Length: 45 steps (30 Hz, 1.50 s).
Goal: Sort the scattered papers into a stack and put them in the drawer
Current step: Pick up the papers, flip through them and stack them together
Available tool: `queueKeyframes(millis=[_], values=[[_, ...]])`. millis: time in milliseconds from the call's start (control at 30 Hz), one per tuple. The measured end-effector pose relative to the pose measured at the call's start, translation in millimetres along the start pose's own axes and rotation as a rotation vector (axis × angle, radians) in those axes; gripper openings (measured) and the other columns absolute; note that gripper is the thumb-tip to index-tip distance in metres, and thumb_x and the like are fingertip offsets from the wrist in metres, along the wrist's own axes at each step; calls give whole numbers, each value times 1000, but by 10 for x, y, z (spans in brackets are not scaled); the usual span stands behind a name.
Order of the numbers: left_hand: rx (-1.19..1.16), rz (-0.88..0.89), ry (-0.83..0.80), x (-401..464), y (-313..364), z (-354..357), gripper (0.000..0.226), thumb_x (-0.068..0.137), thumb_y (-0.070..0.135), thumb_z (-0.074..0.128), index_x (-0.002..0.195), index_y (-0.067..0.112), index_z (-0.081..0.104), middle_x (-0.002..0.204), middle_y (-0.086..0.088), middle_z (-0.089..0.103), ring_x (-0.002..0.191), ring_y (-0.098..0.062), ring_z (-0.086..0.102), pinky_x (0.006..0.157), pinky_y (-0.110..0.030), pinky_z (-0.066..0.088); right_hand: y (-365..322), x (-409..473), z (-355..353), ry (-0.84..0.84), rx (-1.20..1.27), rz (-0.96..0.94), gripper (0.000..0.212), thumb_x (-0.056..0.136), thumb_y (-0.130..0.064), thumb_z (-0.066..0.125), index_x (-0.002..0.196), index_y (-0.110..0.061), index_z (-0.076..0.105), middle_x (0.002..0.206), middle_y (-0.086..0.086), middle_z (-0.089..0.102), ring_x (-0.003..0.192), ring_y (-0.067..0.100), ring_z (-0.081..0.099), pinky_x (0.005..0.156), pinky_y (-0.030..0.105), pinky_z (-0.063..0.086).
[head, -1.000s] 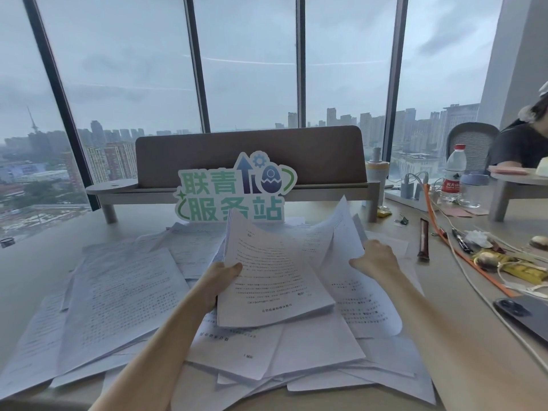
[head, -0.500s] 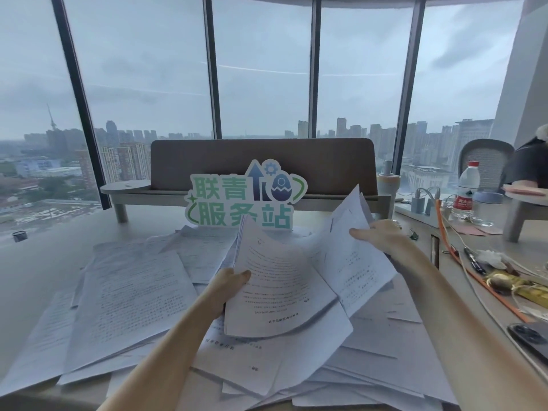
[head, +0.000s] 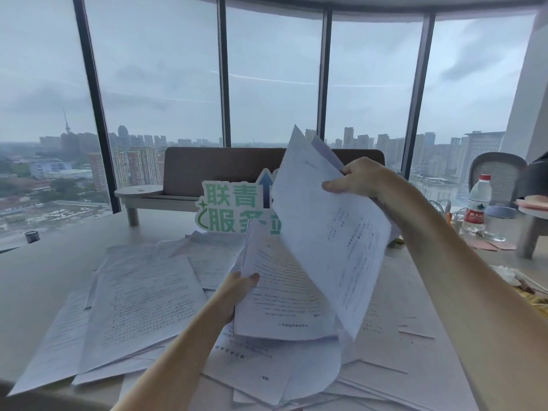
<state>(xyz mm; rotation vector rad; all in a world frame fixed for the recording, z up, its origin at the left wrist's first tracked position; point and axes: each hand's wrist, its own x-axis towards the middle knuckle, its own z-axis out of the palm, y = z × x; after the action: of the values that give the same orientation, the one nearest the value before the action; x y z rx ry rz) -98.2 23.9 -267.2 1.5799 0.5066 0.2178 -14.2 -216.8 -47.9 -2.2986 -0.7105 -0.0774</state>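
Since a moment ago my right hand (head: 360, 179) has lifted its sheets (head: 329, 229) high at center right, fingers (head: 333, 185) pinching their top edge. At frame center my left hand (head: 237, 289) grips another sheaf (head: 281, 295) by its left edge. Scattered papers (head: 139, 304) cover the surface (head: 44, 277) across the lower frame.

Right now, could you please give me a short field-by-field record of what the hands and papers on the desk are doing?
left hand: left hand grips the left edge of a printed sheet
right hand: right hand holds raised sheets by their upper edge, tilted above the desk
loose papers: scattered papers overlap across the desk, not stacked
drawer: not in view
background: green sign partly hidden by the raised sheets; water bottle at far right
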Motion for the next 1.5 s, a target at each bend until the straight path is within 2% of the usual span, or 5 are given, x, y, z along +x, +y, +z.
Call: queueKeyframes(millis=[333, 533, 800, 967, 1500], values=[[-209, 17, 11, -96, 220, 13, 40, 96, 41, 57, 119, 8, 55, 68, -3, 70, 52, -17, 68, 36, -18, 47, 443, -36, 191, 46, 309, 51, 18, 90, -25, 75, 100, -11, 68, 89, 6, 75, 65, 16, 71, 57, 26, 53], [-325, 59, -74, -42, 140, -42, 61, 79, 61, 65, 122, 19, 62, 111, -14, 74, 95, -31, 73, 87, -43, 57, 1018, 19, 736, 65, 389, 259, 15, 94, -21, 69, 90, -7, 66, 94, 14, 74, 72, 25, 68, 71, 35, 54], [-261, 85, -120, -85, 46, 33, 48, 82, 18, 78, 126, 7, 60, 107, -24, 72, 96, -44, 70, 78, -51, 59, 1317, -116, 1255, 239, 426, 347, 29, 92, -36, 65, 80, -12, 53, 80, 9, 56, 77, 24, 54, 67, 32, 34], [-235, 75, -130, -101, 39, 44, 41, 85, 15, 75, 121, 5, 60, 107, -25, 72, 95, -44, 70, 79, -52, 60, 1288, -213, 1402, 255, 496, 392, 56, 93, -28, 64, 143, -17, 41, 126, 9, 56, 112, 29, 55, 85, 34, 40], [-210, 131, -161, -228, 107, 67, 24, 92, 18, 67, 115, 12, 62, 96, -18, 75, 78, -31, 74, 60, -37, 59, 1283, -290, 1454, 36, 731, 373, 25, 95, -14, 54, 118, -15, 64, 109, 7, 73, 100, 30, 69, 92, 51, 55]])
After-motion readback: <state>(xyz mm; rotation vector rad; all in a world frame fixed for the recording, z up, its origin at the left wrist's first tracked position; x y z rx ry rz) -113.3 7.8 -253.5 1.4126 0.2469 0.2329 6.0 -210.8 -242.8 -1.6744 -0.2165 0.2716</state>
